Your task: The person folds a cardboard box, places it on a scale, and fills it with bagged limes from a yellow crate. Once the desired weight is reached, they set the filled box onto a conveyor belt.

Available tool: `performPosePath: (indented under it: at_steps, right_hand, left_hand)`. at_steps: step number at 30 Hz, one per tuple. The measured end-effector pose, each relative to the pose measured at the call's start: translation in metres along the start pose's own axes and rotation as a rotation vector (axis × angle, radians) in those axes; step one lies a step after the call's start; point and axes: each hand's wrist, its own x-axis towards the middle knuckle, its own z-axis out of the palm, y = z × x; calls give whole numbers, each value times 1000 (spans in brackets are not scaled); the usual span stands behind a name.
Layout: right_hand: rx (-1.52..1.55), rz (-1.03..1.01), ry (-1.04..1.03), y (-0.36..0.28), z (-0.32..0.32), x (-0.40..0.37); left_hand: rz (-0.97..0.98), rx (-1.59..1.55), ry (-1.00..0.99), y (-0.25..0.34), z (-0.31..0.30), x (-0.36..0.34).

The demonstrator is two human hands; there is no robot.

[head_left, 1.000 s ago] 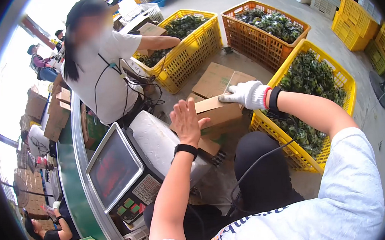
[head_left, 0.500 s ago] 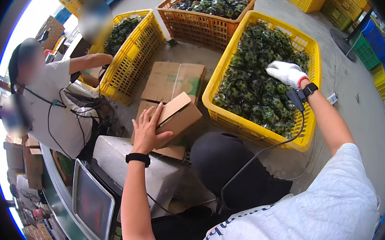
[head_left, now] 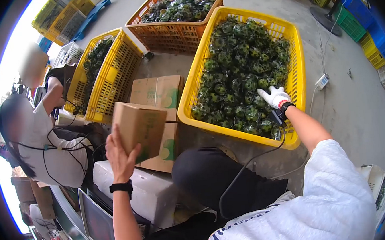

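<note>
My bare left hand (head_left: 122, 154) grips the near left edge of a small cardboard box (head_left: 145, 128), its fingers along the left side and its thumb on the printed face. The box sits tilted over larger cardboard boxes (head_left: 157, 89) printed with green. My right hand (head_left: 275, 97), in a white glove, rests among green fruits in clear plastic wrap (head_left: 238, 67), with its fingers apart and none of the fruit in its grasp. These fruits fill a large yellow crate (head_left: 299, 68).
An orange-brown crate (head_left: 169, 37) and another yellow crate (head_left: 115, 65) hold similar wrapped goods. A seated person (head_left: 52, 129) is at the left. A white foam box (head_left: 155, 196) and a screen (head_left: 97, 220) stand by my left arm. A power strip (head_left: 322, 81) lies on the floor.
The small box has turned upright, its open flap now out of sight, and my left hand has moved from its top to its side. My right hand's fingers have spread over the fruit.
</note>
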Motion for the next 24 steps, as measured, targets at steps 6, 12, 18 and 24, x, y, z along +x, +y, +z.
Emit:
performPosePath:
  at_steps: [6,12,18,24]
  right_hand:
    - [-148,-199,-80,1,-1,9]
    - [-406,-471,-161,21,25,26]
    - [26,-146,114,3,58,37]
    - [91,-163,8,-8,19,34]
  left_hand:
    - [97,-1050,-126,123,-61,68]
    - [87,-405,-590,242,46,144]
    - [154,-160,-487,230,156,145]
    - [78,-289,-758,228,146,131]
